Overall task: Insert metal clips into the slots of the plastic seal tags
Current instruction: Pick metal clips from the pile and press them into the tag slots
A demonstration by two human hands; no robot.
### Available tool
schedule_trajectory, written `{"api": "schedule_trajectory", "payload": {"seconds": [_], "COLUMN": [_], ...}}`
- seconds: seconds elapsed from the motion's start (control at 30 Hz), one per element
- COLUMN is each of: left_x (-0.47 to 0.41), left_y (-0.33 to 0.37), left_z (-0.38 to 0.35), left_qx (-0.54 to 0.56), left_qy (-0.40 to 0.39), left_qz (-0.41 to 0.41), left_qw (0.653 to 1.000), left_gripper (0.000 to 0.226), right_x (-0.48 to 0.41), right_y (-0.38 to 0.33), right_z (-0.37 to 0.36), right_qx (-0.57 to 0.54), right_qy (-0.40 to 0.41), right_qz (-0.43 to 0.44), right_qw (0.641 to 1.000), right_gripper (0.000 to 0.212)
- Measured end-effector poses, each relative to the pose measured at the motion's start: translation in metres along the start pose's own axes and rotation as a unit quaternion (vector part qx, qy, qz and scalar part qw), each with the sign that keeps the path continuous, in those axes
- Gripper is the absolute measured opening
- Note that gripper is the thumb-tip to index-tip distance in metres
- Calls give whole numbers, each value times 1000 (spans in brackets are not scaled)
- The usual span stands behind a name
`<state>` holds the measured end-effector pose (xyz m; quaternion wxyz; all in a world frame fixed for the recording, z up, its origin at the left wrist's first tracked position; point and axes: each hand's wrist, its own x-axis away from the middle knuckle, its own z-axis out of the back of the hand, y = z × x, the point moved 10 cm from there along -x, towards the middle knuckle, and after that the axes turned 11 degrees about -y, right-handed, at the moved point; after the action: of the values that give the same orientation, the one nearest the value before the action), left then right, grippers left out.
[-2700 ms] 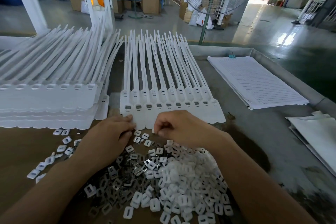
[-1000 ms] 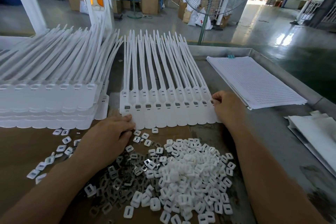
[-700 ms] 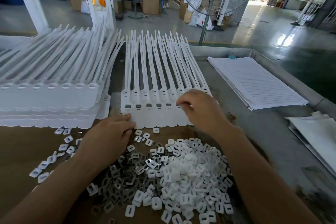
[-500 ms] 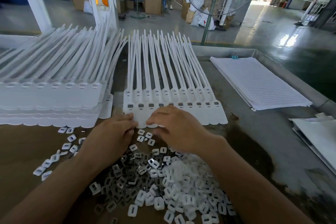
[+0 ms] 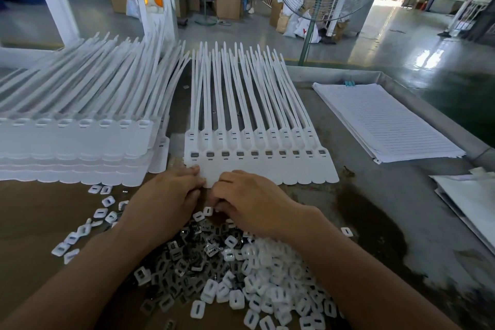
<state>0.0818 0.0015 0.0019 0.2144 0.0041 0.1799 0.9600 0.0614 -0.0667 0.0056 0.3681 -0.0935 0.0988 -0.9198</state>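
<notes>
Strip of white seal tags (image 5: 267, 169) lies flat mid-worktop (image 5: 388, 195), tails toward the far edge, grey inserts showing in its slots; a taller stack of tag strips (image 5: 75, 147) sits just left, lined paper sheets (image 5: 385, 120) toward the right edge. Left hand (image 5: 166, 195) curled at the strip's near-left corner, forefinger touching the tag edge; right hand (image 5: 249, 201) knuckles-up beside it, fingertips tucked under, so cannot tell what either grips. Both wrists cover part of the loose metal clips (image 5: 187, 257) and white plastic caps (image 5: 267, 276) heaped by the near edge
</notes>
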Motion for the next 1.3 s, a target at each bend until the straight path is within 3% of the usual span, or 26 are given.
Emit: {"api": "schedule_trajectory", "payload": {"seconds": [0.2,0.5,0.73,0.83,1.0,1.13,1.3], "left_x": [-1,-1,0,-1,-1,-1,-1], "left_y": [-2,-2,0,0,-1,-1,0], "left_z": [-2,-1,0,0,-1,-1,-2], "left_qx": [-1,0,-1,1,7,5,11], "left_qy": [2,9,9,7,8,8,3], "left_qz": [8,22,17,16,17,15,13], "left_qw": [1000,1000,1000,1000,1000,1000,1000], "left_gripper": [29,29,29,30,31,31,31], "right_x": [-1,12,14,15,17,19,26], "right_y": [8,37,36,36,42,43,51], "right_z": [-4,7,2,2,-1,7,24], "right_qx": [-37,-239,-252,-197,-160,-208,-287], "right_qy": [-23,18,-32,-53,-75,-32,50], "right_qz": [-18,-75,-62,-68,-95,-93,-102], "right_qw": [999,968,965,977,980,973,951], "right_gripper": [17,23,26,28,10,5,18]}}
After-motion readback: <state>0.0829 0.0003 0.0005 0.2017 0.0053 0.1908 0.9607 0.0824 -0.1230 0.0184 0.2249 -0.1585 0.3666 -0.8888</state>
